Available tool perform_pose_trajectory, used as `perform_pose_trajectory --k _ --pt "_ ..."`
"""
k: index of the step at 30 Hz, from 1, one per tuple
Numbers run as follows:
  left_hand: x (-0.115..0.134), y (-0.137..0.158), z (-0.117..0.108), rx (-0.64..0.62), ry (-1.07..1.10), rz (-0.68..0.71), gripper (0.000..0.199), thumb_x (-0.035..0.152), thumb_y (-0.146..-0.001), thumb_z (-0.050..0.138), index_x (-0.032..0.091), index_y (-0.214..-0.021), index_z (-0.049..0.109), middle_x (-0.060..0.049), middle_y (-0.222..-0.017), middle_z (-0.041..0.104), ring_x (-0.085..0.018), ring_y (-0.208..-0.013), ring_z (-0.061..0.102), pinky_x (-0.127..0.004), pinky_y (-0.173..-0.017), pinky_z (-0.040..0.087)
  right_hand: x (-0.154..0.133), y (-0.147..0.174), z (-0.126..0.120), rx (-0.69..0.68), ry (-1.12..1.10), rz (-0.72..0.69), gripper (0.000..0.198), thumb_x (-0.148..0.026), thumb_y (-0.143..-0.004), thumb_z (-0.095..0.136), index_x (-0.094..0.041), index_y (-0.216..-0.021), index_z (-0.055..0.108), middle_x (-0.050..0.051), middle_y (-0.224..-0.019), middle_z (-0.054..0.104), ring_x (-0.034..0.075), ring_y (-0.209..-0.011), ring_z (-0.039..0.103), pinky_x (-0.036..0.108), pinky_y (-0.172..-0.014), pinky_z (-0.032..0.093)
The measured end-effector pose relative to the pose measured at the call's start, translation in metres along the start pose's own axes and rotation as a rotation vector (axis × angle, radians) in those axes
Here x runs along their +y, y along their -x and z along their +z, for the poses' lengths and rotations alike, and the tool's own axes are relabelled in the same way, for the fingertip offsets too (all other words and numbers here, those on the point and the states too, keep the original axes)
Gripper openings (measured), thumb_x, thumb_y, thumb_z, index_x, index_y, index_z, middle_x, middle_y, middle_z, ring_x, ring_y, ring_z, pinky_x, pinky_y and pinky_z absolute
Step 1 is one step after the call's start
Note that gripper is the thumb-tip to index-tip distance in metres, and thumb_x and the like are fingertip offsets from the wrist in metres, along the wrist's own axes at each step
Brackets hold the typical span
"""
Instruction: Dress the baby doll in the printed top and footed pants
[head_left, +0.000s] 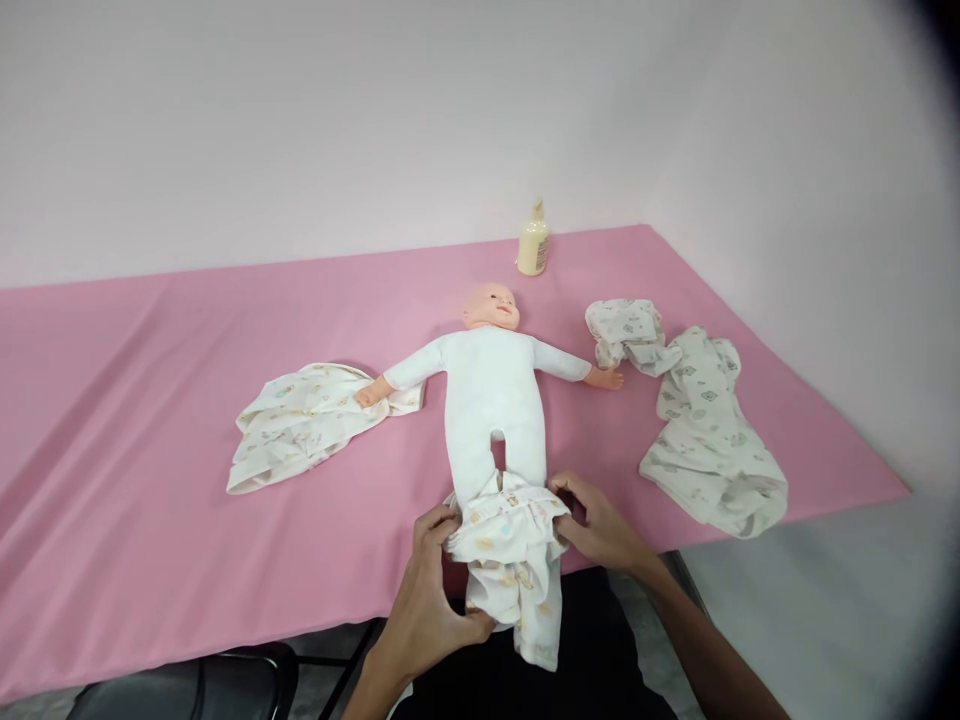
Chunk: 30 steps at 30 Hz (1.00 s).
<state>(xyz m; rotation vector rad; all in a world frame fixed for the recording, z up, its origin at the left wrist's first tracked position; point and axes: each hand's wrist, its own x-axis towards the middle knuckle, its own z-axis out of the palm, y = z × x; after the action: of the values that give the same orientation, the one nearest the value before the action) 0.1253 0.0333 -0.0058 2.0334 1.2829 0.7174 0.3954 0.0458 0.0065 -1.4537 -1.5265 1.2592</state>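
At near edge of pink cloth-covered surface (150, 440), pinching white printed fabric trousers (510, 575) with right hand (606, 528) and wide-spread left hand (429, 600); probably light, limp, best held by waistband (514, 508).

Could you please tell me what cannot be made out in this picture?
In the head view:
Lower legs of the doll: hidden by the patterned trousers.
Label text on the bottle: too small to read.
Much of the chair: cut off by the bottom edge.
Some fingers of the right hand: behind the trousers.
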Motion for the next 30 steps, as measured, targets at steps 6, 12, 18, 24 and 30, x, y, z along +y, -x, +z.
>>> perform_pose_trajectory --k 6,12,18,24,30 --pt "0.002 0.003 0.001 -0.061 -0.093 -0.012 0.098 0.025 -0.066 0.078 0.023 -0.144 0.02 -0.018 -0.147 0.029 -0.034 -0.139 0.04 -0.05 -0.108 0.047 0.006 0.03 -0.004 -0.096 0.133 -0.065 0.069 -0.041 -0.076 0.076 -0.023 -0.135 0.044 0.012 -0.138 0.044 0.029 -0.126 0.046 0.046 -0.105 0.043" --pt "-0.004 0.005 0.012 0.055 -0.239 0.073 0.091 0.038 -0.07 0.08 0.017 -0.14 0.026 -0.022 -0.142 0.037 -0.037 -0.136 0.043 -0.052 -0.106 0.048 0.014 0.039 0.009 -0.027 0.25 -0.055 0.109 -0.058 -0.049 0.09 -0.02 -0.138 0.04 0.015 -0.137 0.043 0.035 -0.129 0.042 0.051 -0.107 0.043" --pt "0.004 -0.004 0.011 0.172 -0.145 0.075 0.085 0.032 -0.051 0.087 0.018 -0.119 0.039 -0.018 -0.132 0.045 -0.038 -0.128 0.049 -0.05 -0.096 0.053 0.003 0.029 0.013 -0.085 0.111 0.009 0.089 -0.056 -0.047 0.091 -0.021 -0.117 0.047 0.009 -0.119 0.046 0.027 -0.109 0.049 0.038 -0.083 0.056" --pt "0.012 0.0 0.013 0.079 -0.018 -0.159 0.081 0.029 -0.053 0.086 0.019 -0.118 0.04 -0.015 -0.132 0.047 -0.035 -0.123 0.054 -0.05 -0.096 0.053 0.009 0.043 0.015 -0.045 0.1 -0.006 0.078 -0.054 -0.056 0.089 -0.021 -0.114 0.048 0.008 -0.114 0.05 0.025 -0.103 0.053 0.038 -0.086 0.054" --pt "0.013 0.006 0.018 0.029 0.171 -0.309 0.081 0.02 -0.056 0.082 0.02 -0.125 0.04 -0.012 -0.134 0.044 -0.03 -0.121 0.055 -0.045 -0.095 0.054 0.023 0.065 0.03 0.007 0.182 -0.198 0.131 -0.052 -0.049 0.092 -0.028 -0.152 0.016 0.018 -0.144 0.038 0.041 -0.134 0.042 0.056 -0.107 0.042"
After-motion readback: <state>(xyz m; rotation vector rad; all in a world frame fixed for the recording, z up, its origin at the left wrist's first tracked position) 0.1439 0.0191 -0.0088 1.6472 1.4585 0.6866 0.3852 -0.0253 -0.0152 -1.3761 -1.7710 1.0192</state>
